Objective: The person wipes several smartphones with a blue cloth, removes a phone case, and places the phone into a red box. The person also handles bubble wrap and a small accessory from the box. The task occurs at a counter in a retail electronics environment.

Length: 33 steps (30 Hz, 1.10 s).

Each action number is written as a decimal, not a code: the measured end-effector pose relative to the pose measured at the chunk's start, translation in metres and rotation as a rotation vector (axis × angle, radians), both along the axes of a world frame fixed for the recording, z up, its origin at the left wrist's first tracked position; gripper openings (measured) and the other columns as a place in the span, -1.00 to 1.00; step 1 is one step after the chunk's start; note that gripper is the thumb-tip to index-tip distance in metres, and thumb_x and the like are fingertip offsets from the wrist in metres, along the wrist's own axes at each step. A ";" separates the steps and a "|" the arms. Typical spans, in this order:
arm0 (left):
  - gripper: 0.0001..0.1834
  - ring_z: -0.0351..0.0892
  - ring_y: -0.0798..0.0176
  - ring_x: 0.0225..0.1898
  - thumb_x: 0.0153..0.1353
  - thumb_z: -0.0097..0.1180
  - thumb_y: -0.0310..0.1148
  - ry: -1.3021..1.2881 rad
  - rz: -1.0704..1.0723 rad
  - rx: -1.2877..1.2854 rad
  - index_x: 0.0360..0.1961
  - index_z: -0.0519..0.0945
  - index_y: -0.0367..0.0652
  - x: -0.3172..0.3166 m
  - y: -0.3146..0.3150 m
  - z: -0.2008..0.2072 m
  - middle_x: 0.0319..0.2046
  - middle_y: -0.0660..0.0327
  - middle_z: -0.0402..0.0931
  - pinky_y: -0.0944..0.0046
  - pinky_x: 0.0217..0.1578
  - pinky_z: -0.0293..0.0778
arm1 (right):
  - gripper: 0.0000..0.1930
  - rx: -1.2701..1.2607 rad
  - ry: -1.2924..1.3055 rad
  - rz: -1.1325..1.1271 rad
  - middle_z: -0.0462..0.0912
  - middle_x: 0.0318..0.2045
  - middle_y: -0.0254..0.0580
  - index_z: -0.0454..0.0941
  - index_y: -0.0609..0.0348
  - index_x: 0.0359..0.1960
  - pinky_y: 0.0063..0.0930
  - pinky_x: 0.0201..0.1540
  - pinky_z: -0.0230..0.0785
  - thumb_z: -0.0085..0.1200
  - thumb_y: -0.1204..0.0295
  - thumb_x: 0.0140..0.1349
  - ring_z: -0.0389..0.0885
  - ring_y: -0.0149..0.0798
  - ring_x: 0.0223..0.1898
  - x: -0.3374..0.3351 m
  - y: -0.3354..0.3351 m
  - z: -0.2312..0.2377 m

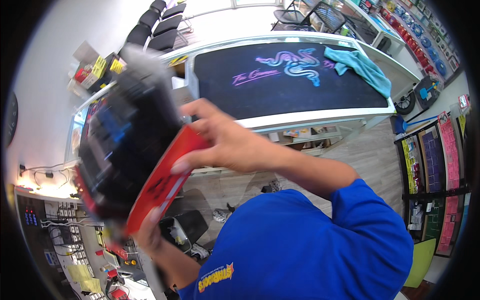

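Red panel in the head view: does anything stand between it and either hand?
Nothing visible does: the right hand has its thumb on the upper part of the red panel, the left hand its thumb near the lower end.

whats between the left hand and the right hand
In the head view, a red panel with dark markings spans from the left hand to the right hand.
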State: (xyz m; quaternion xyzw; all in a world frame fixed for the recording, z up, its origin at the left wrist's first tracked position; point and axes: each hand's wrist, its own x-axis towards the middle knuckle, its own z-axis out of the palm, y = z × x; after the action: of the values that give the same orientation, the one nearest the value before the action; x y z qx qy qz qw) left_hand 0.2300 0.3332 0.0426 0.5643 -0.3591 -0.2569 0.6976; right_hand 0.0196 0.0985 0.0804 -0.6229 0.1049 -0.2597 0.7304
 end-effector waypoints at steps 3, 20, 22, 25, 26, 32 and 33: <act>0.48 0.32 -0.06 0.51 -0.08 0.62 -0.50 -0.078 -0.055 -0.123 0.74 -0.19 0.03 -0.071 -0.121 -0.015 0.59 -0.06 0.08 -0.14 0.35 0.53 | 0.06 -0.034 0.096 -0.140 0.78 -0.04 -0.07 0.12 0.38 0.52 -0.37 0.19 0.51 0.61 0.21 0.17 0.71 -0.22 0.11 -0.071 -0.062 -0.012; 0.42 0.25 -0.22 0.54 -0.02 0.69 0.04 -0.658 -0.279 0.174 0.59 -0.12 -0.18 -0.141 -0.344 -0.061 0.44 -0.23 0.27 -0.15 0.53 0.17 | -0.46 -1.219 0.759 -0.805 0.74 0.07 0.01 0.68 0.31 0.12 -0.19 0.29 0.39 0.43 0.09 0.33 0.64 0.00 0.15 -0.199 -0.210 -0.060; 0.42 0.22 -0.18 0.57 0.03 0.63 0.16 -0.666 -0.267 0.258 0.65 -0.10 -0.18 -0.132 -0.327 -0.052 0.51 -0.22 0.22 -0.15 0.53 0.15 | -0.50 -1.098 0.853 -0.842 0.75 0.12 0.05 0.70 0.30 0.14 -0.12 0.31 0.41 0.37 0.12 0.38 0.65 0.02 0.17 -0.203 -0.172 -0.029; 0.22 0.27 -0.17 0.54 0.12 0.58 0.13 -0.667 -0.227 0.068 0.61 0.14 -0.17 -0.105 -0.281 -0.037 0.49 -0.15 0.28 -0.14 0.53 0.17 | -0.55 -0.386 0.525 -0.577 0.79 0.10 0.00 0.67 0.36 0.18 -0.28 0.20 0.54 0.33 0.26 0.43 0.74 -0.22 0.08 -0.165 -0.117 0.004; -0.05 0.37 -0.09 0.48 0.21 0.52 0.09 -0.507 -0.209 0.015 0.49 0.40 -0.15 -0.093 -0.261 -0.032 0.42 -0.05 0.40 -0.08 0.50 0.23 | -0.51 -0.326 0.426 -0.447 0.76 0.16 0.05 0.62 0.35 0.26 -0.26 0.27 0.52 0.33 0.27 0.43 0.72 -0.17 0.16 -0.129 -0.102 0.006; -0.17 0.34 0.06 0.45 0.53 0.26 0.02 -0.068 0.442 -0.316 0.54 0.19 -0.28 0.044 -0.233 -0.031 0.45 -0.03 0.27 0.04 0.51 0.18 | 0.16 -0.712 0.359 -0.460 0.34 0.52 0.35 0.14 0.29 0.64 -0.08 0.57 0.21 0.49 -0.14 0.19 0.31 0.19 0.57 0.086 -0.140 -0.053; -0.08 0.29 0.04 0.49 0.52 0.26 0.06 -0.074 0.416 -0.354 0.58 0.10 -0.31 0.070 -0.242 -0.028 0.48 -0.08 0.22 0.04 0.53 0.15 | 0.19 -0.740 0.367 -0.464 0.33 0.53 0.36 0.14 0.29 0.64 -0.08 0.58 0.19 0.49 -0.18 0.17 0.29 0.21 0.58 0.107 -0.147 -0.058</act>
State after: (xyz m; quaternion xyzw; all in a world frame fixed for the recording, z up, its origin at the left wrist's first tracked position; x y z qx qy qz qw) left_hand 0.3001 0.0915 0.0143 0.5042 -0.2999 -0.0206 0.8096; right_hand 0.1266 -0.0489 0.0224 -0.8370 0.2691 -0.3216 0.3516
